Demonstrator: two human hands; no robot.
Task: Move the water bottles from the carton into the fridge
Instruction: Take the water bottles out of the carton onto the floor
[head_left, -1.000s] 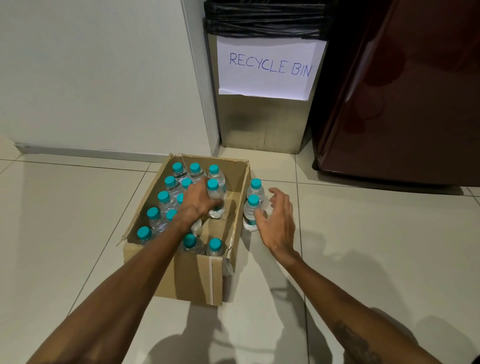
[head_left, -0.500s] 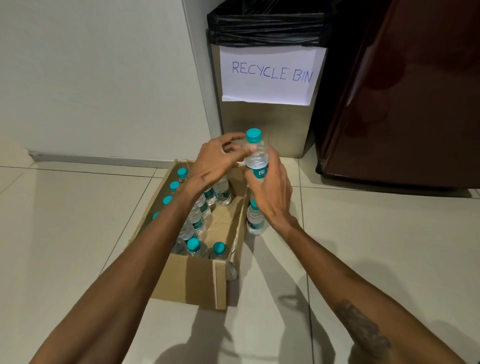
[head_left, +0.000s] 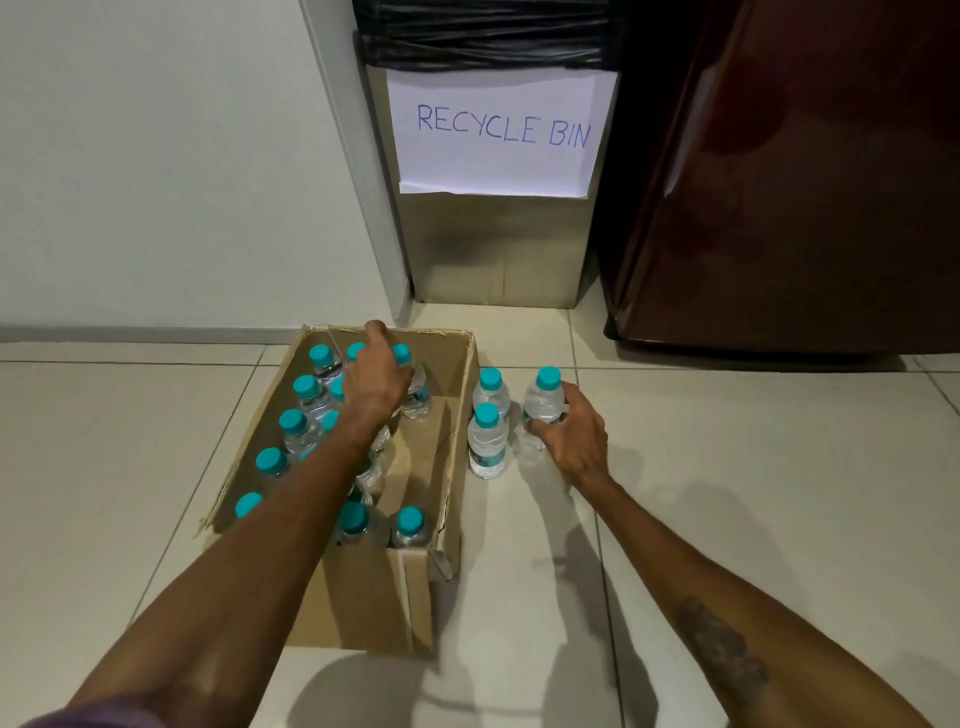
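An open cardboard carton (head_left: 457, 467) sits on the tiled floor with several clear water bottles with teal caps inside. My left hand (head_left: 376, 382) reaches into its far end and curls round a bottle (head_left: 415, 395) there. My right hand (head_left: 569, 441) grips another bottle (head_left: 543, 402) standing upright on the floor right of the carton. Two more bottles (head_left: 487, 441) stand on the floor between that one and the carton wall. The dark red fridge (head_left: 779, 182) stands at the back right with its door closed.
A steel bin (head_left: 493, 249) with a black liner and a "RECYCLE BIN" paper sign stands between the white wall and the fridge, just behind the carton. Pale floor tiles stretch to the left and right of the carton.
The bottle lifted out by my left hand passed to my right hand, which has brought it down onto the floor beside the other two. My left hand has gone back into the carton.
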